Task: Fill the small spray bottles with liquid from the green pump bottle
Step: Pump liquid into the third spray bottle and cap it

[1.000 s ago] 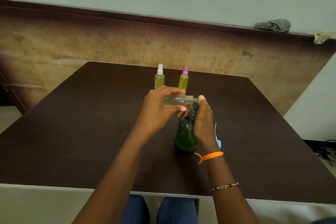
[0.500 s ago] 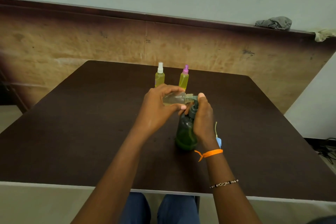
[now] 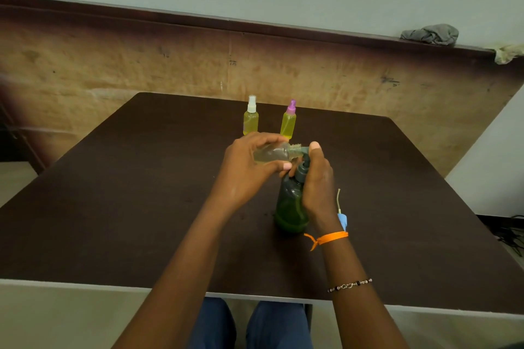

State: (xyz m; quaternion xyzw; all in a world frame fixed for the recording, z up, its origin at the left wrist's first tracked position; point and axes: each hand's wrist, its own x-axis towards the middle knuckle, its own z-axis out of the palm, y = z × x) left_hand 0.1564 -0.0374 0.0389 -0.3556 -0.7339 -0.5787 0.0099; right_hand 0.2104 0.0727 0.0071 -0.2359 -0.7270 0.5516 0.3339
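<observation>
Hands meet at mid-table: our left hand grips the uncapped bottle sideways, its neck at the pump spout, while our right hand wraps the green bottle, thumb on the pump head.

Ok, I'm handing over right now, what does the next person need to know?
Left hand holds the uncapped small bottle sideways, neck at the pump spout.
Right hand grips the green pump bottle, thumb on the pump head.
Done: white-capped bottle and purple-capped bottle stand filled at the table's far side.
Left: finish filling, then refit the blue sprayer lying beside the right wrist.
</observation>
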